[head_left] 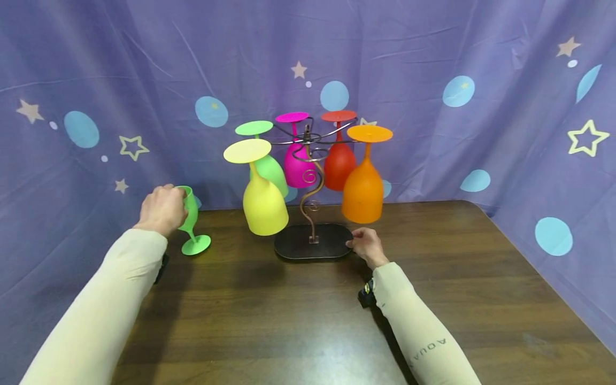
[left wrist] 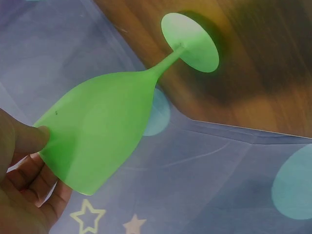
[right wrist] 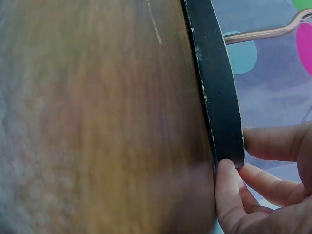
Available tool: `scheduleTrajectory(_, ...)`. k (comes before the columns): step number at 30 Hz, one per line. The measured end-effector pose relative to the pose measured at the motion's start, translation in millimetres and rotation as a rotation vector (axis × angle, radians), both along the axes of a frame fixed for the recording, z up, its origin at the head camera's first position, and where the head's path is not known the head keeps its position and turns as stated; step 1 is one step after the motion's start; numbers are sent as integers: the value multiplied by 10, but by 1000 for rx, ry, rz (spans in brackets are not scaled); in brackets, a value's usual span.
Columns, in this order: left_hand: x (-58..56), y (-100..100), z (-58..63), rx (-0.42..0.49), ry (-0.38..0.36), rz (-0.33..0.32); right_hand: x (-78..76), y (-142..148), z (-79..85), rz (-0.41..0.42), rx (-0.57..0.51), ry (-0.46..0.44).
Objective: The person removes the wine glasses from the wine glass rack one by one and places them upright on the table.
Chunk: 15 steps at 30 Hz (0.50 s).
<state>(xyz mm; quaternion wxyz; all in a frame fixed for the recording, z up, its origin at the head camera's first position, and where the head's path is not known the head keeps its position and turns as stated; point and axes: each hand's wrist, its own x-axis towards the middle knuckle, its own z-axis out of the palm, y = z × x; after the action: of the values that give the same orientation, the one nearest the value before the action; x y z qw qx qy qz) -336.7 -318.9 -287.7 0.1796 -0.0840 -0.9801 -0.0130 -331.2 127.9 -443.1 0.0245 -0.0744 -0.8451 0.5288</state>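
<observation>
Green goblet (left wrist: 102,122) is at the left grip: smooth, matte, plastic-looking, tulip bowl, thin stem, flat disc foot. Left hand (head_left: 163,208) pinches the bowl near its rim, thumb on the outer wall. Foot sits below and right of that grip, down at the table (head_left: 289,326); can't tell if it's touching the wood-grain surface. Right hand (head_left: 368,247) pinches the rounded end of a black base (head_left: 291,245), oval slab, edge chipped pale all along. Left of that grip, a coppery stem (head_left: 303,206) rises off the slab in an S-bend with small spirals, topped by dark, shiny wire arms (head_left: 284,143). Five goblets hang foot-up from those. Orange goblet (head_left: 363,198) is right above the right grip, red goblet (head_left: 339,167) behind it. Magenta goblet (head_left: 297,164) is mid-rear, between the grips. Yellow goblet (head_left: 266,208) hangs nearest the left grip, second green goblet (head_left: 274,176) just behind it. Wrinkled purple cloth (head_left: 394,43) with stars and blue ovals hangs beyond both hands.
</observation>
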Motion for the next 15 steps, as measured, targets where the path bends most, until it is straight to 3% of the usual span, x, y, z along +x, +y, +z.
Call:
scheduleTrajectory(5,-21,-68,-86,-18,13,0,8,-13,11,2,17,-10)
scheduleTrajectory(15,-37,-103,-152,34,22,12,-16,-9,17,-5,27,-27)
